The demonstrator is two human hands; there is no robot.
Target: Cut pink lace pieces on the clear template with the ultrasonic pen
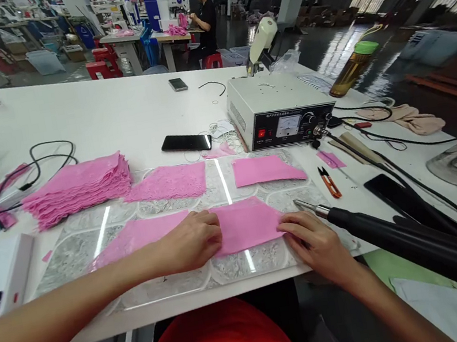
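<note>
The pink fabric panel (246,225) lies beneath the curled left hand (199,237), whose grip cannot be determined, and extends to the right hand (315,241), which pinches its edge.

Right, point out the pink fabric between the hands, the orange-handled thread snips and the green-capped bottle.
Pink fabric (247,224): head view, flat face.
Orange-handled thread snips (333,188): head view, handle.
Green-capped bottle (349,73): head view, amber body.
</note>
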